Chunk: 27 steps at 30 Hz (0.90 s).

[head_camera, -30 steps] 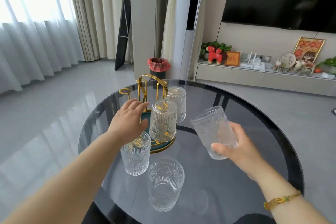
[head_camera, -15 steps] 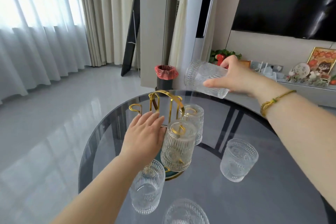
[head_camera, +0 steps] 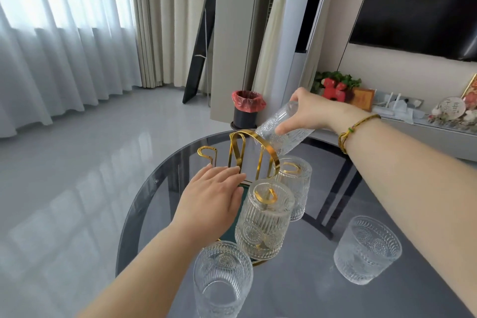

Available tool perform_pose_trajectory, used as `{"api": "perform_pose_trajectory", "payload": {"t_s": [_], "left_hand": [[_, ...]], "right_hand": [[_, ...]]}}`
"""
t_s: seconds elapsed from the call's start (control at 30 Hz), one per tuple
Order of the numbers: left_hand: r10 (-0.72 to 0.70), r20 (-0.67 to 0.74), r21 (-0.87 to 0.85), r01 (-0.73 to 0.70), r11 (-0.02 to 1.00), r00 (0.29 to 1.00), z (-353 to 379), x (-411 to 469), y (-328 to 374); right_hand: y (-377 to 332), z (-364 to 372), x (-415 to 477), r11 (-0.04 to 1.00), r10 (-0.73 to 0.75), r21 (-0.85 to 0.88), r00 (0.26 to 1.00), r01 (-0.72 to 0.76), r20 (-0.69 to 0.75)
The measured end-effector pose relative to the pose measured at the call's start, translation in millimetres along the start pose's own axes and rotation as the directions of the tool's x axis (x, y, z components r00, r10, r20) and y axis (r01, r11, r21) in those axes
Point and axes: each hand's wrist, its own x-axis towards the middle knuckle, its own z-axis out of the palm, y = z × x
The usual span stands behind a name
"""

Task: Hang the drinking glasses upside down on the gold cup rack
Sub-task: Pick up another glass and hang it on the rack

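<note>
Tilting ribbed clear glass mouth-down w/ right hand, fingers pinching it, to clear gold wire rack; left hand, fingers together, flat, steadies rack.

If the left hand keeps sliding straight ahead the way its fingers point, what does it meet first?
Probably the gold cup rack: the left hand lies flat with its fingertips at the foot of the upright loops. Depth is unclear, so they may already touch.

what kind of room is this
Most likely a home living room: a large wall-mounted TV, a low media shelf with ornaments below it, floor-length curtains, and a round glass table.
</note>
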Motion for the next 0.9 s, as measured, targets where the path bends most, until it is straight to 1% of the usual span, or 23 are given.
{"api": "perform_pose_trajectory", "payload": {"t_s": [0.17,0.3,0.43,0.67,0.77,0.9], "left_hand": [[-0.005,-0.022,0.002,0.005,1.0,1.0,-2,1,1],[-0.008,-0.031,0.002,0.008,1.0,0.999,-3,2,1],[-0.007,-0.025,-0.007,0.007,1.0,1.0,-2,3,-1],[-0.012,-0.011,0.019,0.012,1.0,1.0,0,5,-3],[-0.011,-0.005,0.02,0.011,1.0,1.0,0,5,-4],[-0.013,-0.005,0.017,0.013,1.0,1.0,0,4,-2]], "right_hand": [[2,28,17,0.998,-0.032,-0.059,0.998,0.035,0.053],[3,53,27,0.996,-0.032,-0.074,0.993,0.041,0.112],[5,67,34,0.99,-0.025,-0.131,0.988,0.046,0.156],[11,71,35,0.979,-0.06,-0.189,0.994,0.077,0.095],[10,66,30,0.991,-0.058,-0.114,0.996,0.065,0.064],[12,53,1,0.997,-0.078,-0.026,0.993,0.076,-0.091]]}}
